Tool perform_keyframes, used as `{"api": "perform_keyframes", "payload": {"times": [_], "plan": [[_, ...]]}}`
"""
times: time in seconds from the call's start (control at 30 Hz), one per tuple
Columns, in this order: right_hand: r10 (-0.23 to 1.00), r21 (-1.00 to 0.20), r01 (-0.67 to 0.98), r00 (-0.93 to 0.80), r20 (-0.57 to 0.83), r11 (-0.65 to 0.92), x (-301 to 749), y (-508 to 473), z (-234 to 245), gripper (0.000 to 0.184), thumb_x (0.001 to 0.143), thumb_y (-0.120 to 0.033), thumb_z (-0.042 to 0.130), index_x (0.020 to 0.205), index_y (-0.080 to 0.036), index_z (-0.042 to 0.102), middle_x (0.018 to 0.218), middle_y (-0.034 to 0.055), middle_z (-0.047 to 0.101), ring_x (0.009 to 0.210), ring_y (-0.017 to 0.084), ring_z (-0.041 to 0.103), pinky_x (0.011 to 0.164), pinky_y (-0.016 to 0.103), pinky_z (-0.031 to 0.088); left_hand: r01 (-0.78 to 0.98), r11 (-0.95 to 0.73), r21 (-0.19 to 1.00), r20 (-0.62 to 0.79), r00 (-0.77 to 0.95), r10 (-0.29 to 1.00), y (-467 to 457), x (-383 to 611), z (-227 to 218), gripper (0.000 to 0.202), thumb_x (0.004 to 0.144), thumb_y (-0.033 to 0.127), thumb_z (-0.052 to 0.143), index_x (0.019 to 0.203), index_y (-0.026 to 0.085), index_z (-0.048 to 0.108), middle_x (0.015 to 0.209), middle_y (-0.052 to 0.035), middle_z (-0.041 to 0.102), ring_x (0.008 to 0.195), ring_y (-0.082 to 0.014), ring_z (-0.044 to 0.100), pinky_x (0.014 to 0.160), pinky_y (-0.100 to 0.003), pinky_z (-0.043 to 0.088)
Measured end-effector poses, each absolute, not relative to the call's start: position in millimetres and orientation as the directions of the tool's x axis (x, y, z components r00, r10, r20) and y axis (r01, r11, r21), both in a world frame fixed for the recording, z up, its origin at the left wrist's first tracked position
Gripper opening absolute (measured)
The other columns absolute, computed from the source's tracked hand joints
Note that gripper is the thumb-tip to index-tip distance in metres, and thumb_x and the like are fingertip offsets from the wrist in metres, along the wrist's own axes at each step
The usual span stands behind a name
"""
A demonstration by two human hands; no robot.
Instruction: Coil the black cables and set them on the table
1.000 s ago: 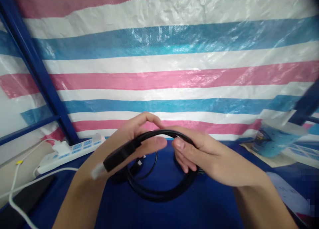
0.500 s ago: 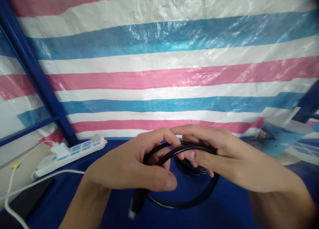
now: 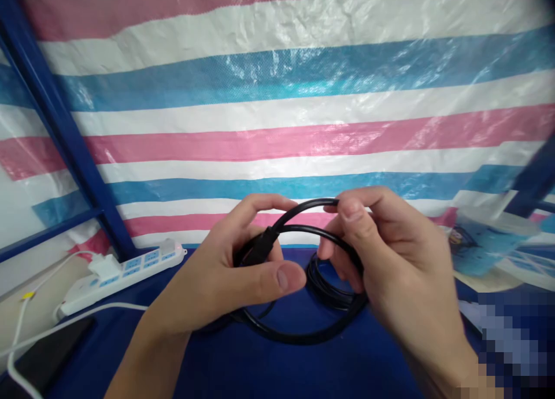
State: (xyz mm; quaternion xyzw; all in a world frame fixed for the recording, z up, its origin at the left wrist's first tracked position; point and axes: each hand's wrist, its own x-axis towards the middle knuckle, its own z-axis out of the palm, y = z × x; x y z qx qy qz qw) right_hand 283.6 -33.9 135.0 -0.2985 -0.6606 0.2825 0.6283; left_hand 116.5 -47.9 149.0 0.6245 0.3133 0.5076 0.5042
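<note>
Between my hands is a loosely coiled black cable (image 3: pixel 299 338), raised a little over the blue tabletop. My left hand (image 3: pixel 229 266) curls around the left side of the loops, thumb stretched across the front and fingers behind. A black plug body (image 3: pixel 262 247) on the cable rests inside that hand, its tip hidden. On the right, my right hand (image 3: pixel 390 266) pinches the top strand between thumb and index finger, while its other fingers bear on the loops' right side. Behind the loops, a second bundle of thin black cable (image 3: pixel 327 286) lies on the table.
A white power strip (image 3: pixel 125 272) with a charger (image 3: pixel 104 266) plugged in stands at left. White cords (image 3: pixel 78 324) cross a dark flat object (image 3: pixel 52 353). At right is a blue patterned cup (image 3: pixel 485 243). Striped plastic sheeting (image 3: pixel 277 127) hangs behind the blue tabletop (image 3: pixel 281 376).
My right hand has turned upright and moved its pinch up to the top strand. The loops have opened wider, and the plug has gone from hanging below to inside my left hand.
</note>
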Motion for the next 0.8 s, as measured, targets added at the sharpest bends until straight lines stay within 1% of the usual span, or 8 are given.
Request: {"api": "perform_keyframes", "payload": {"times": [0.1,0.23,0.33,0.4,0.47,0.6,0.7,0.8], "plan": [[0.781,-0.777,-0.088,0.031,0.623,0.623,276,-33,132,0.013,0.090,-0.038,0.053,0.086,-0.026,0.054,0.055,-0.0047,0.058,0.031,0.006,0.040,0.028,0.019,0.027,-0.058,-0.365,0.929,0.369,0.128,0.921,-50,120,150,0.036,0.066,0.023,0.075,0.100,0.027,0.063,0.051,0.0062,0.050,0.044,-0.0052,0.036,0.041,-0.016,0.023],[0.796,-0.765,-0.223,0.133,0.590,0.604,265,-32,128,0.013,0.091,-0.035,0.053,0.084,-0.024,0.052,0.062,-0.0046,0.061,0.030,0.005,0.043,0.032,0.021,0.036,0.031,-0.465,0.885,0.466,-0.083,0.881,-49,126,151,0.025,0.069,0.026,0.073,0.092,0.024,0.063,0.047,0.0074,0.047,0.041,-0.0049,0.031,0.039,-0.018,0.021],[0.808,-0.750,-0.301,0.215,0.549,0.590,262,-29,128,0.012,0.091,-0.034,0.052,0.084,-0.024,0.049,0.064,-0.0064,0.060,0.029,0.005,0.043,0.034,0.022,0.039,0.076,-0.565,0.822,0.565,-0.233,0.792,-47,130,149,0.021,0.073,0.033,0.069,0.090,0.023,0.061,0.040,0.0095,0.034,0.037,-0.0056,0.025,0.036,-0.020,0.017],[0.821,-0.752,-0.329,0.218,0.528,0.571,263,-26,128,0.011,0.091,-0.035,0.053,0.087,-0.025,0.049,0.061,-0.0074,0.058,0.028,0.005,0.040,0.033,0.021,0.037,0.137,-0.631,0.764,0.638,-0.306,0.707,-45,134,145,0.022,0.073,0.034,0.069,0.090,0.023,0.059,0.039,0.0103,0.030,0.036,-0.0064,0.023,0.037,-0.022,0.015],[0.847,-0.793,-0.303,0.126,0.516,0.529,264,-23,128,0.011,0.090,-0.036,0.053,0.091,-0.025,0.054,0.058,-0.0067,0.056,0.028,0.004,0.035,0.031,0.020,0.032,0.245,-0.682,0.689,0.718,-0.363,0.594,-42,137,140,0.022,0.070,0.029,0.073,0.087,0.023,0.060,0.038,0.0105,0.029,0.036,-0.0071,0.023,0.038,-0.024,0.016],[0.860,-0.843,-0.192,0.014,0.510,0.503,263,-21,124,0.020,0.090,-0.036,0.053,0.104,-0.026,0.063,0.055,-0.0044,0.055,0.032,0.004,0.033,0.031,0.019,0.025,0.458,-0.717,0.526,0.836,-0.432,0.338,-36,141,132,0.017,0.064,0.023,0.076,0.064,0.020,0.060,0.043,0.0072,0.036,0.041,-0.0085,0.030,0.044,-0.024,0.027],[0.848,-0.833,-0.168,0.041,0.528,0.526,260,-26,121,0.020,0.090,-0.037,0.054,0.102,-0.027,0.066,0.050,-0.0054,0.047,0.037,0.005,0.034,0.034,0.019,0.026,0.515,-0.693,0.505,0.850,-0.437,0.295,-31,136,130,0.019,0.059,0.026,0.080,0.064,0.022,0.062,0.049,0.0051,0.042,0.051,-0.0113,0.039,0.053,-0.022,0.036],[0.817,-0.815,-0.066,-0.002,0.577,0.575,261,-32,123,0.023,0.089,-0.040,0.055,0.094,-0.025,0.071,0.045,-0.0059,0.036,0.039,0.006,0.032,0.035,0.019,0.024,0.540,-0.688,0.484,0.873,-0.350,0.340,-26,126,130,0.023,0.055,0.023,0.083,0.073,0.025,0.069,0.049,0.0057,0.045,0.055,-0.0126,0.042,0.060,-0.022,0.037]]}}
